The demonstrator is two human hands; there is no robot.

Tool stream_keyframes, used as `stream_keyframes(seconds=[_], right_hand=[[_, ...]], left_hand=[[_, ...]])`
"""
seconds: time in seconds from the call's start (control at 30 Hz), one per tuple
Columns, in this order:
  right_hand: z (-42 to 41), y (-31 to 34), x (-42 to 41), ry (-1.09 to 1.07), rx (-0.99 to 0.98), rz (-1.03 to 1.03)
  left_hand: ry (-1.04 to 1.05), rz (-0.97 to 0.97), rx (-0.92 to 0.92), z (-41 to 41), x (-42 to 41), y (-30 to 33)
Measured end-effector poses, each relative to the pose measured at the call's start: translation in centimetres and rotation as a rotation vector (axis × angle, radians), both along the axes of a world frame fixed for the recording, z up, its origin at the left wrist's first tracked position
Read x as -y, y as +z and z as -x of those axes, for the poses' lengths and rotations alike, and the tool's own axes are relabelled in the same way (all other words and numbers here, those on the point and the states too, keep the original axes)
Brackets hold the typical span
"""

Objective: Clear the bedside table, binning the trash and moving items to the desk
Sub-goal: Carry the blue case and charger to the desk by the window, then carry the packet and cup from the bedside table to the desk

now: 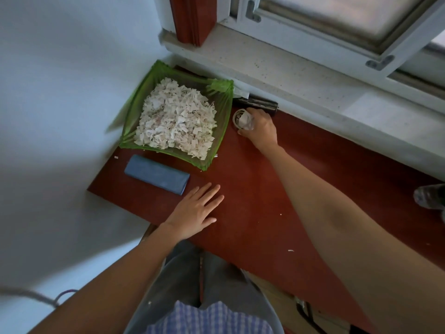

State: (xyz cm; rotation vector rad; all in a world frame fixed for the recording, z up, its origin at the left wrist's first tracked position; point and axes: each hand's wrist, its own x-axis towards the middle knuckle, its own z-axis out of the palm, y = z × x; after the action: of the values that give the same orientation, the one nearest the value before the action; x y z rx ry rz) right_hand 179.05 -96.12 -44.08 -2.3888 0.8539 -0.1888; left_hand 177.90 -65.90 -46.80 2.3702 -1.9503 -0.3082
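On the red-brown table top (265, 201), a bin lined with a green bag (221, 104) stands in the far left corner, heaped with torn white paper scraps (177, 119). My right hand (261, 128) is closed around a small clear cup (240, 119) with crumpled white paper in it, just right of the bin. My left hand (197, 210) rests flat on the table, fingers spread, holding nothing. A folded blue-grey pouch (156, 174) lies just left of that hand, in front of the bin.
A dark flat object (258, 103) lies against the speckled window sill (301, 75) behind my right hand. A grey object (429, 196) shows at the right edge. Small paper bits (290, 250) dot the table. A white wall borders the left.
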Motion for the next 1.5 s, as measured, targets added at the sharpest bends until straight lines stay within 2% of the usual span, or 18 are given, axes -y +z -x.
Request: stream_keyframes(seconds=[0.23, 0.37, 0.47, 0.7, 1.03, 1.27, 1.5], right_hand=[[4.4, 0.6, -1.5, 0.010, 0.028, 0.053], [9.4, 0.8, -5.2, -0.028, 0.002, 0.171], [13.5, 0.8, -9.1, -0.088, -0.054, 0.178], [20.0, 0.7, -18.4, -0.393, -0.170, 0.156], [27.3, 3.6, -29.3, -0.900, -0.240, 0.205], [32.4, 4.8, -35.6, -1.213, -0.248, 0.190], [38.6, 6.4, -42.2, -1.477, -0.190, 0.201]], left_hand=[[-0.014, -0.026, -0.005, -0.2, 0.1, 0.5], [-0.007, -0.049, -0.030, -0.2, 0.1, 0.8], [-0.007, -0.080, -0.048, -0.3, 0.2, 1.1], [-0.025, -0.127, -0.050, -0.3, 0.6, 1.1], [-0.237, -0.078, -0.107, 0.0, 1.0, 2.1], [-0.514, -0.024, -0.152, 6.1, 2.8, 5.2], [-0.754, 0.007, -0.116, 15.4, 2.9, 7.5]])
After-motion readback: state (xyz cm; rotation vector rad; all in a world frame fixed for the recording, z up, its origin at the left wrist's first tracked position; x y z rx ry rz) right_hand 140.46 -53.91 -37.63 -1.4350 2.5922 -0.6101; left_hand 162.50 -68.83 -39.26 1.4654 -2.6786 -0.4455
